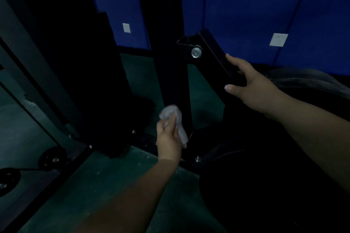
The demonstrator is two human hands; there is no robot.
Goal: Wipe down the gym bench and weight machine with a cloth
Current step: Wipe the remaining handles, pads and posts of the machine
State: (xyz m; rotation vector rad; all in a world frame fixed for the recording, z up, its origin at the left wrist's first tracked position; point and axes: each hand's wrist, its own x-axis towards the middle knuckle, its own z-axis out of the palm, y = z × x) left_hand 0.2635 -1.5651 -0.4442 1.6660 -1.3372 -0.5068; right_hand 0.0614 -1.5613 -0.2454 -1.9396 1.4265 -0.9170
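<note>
The black weight machine fills the dim view; its upright post (170, 73) runs from top centre down to the floor frame. My left hand (168, 138) grips a crumpled white cloth (175, 119) and presses it against the lower part of this post. A slanted black brace (217, 56) joins the post at a silver bolt (196, 54). My right hand (251, 87) holds this brace, fingers over its far side and thumb under its near edge. No bench is clearly visible.
A black weight-stack housing (91, 81) stands left of the post. The floor (106, 179) is dark green. Blue padded wall panels (246, 5) carry a white socket (278, 39). Round black feet (52, 158) sit at lower left. A dark rounded object (255, 185) lies at lower right.
</note>
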